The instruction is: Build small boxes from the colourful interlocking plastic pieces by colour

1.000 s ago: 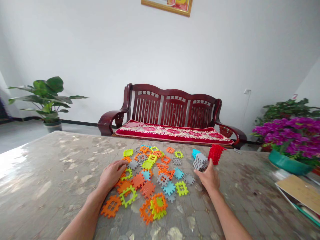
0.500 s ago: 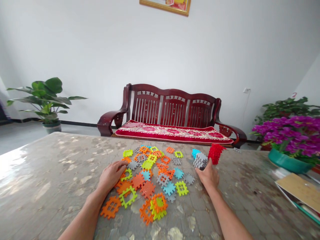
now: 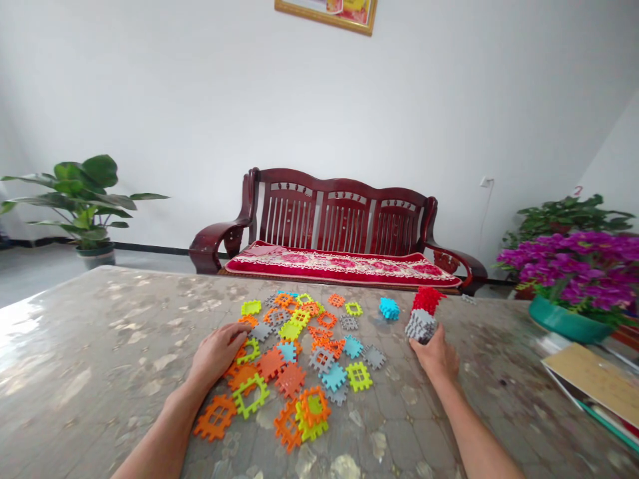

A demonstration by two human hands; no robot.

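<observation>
Plainly, the two hands are well apart on the bench (image 3: 124, 332). At the left, the left hand (image 3: 219, 349) rests palm down, its fingertips at the left edge of the loose pieces (image 3: 290, 379); I cannot tell whether it grips any. Right of that spread, on the far side, sits the blue stack (image 3: 389, 308), well away from the left hand and nearer the right one. Further right is the grey stack (image 3: 421, 324), to the far left of the right hand (image 3: 438, 352), which is closed on its near end. The red stack (image 3: 427, 299) is directly beyond the grey one, so the two form a line running near to far; whether they touch, and which way the grey stack's own long axis points, I cannot make out.

Counted, again from the left: among the loose pieces I find at least nine lime, at least seven grey, four light blue and two solid coral, while the open-framed orange ones overlap too much for a sure number. Then come one blue stack, one grey and one red, and, at the far right, one teal pot (image 3: 569, 319) of purple flowers (image 3: 579, 266).
</observation>
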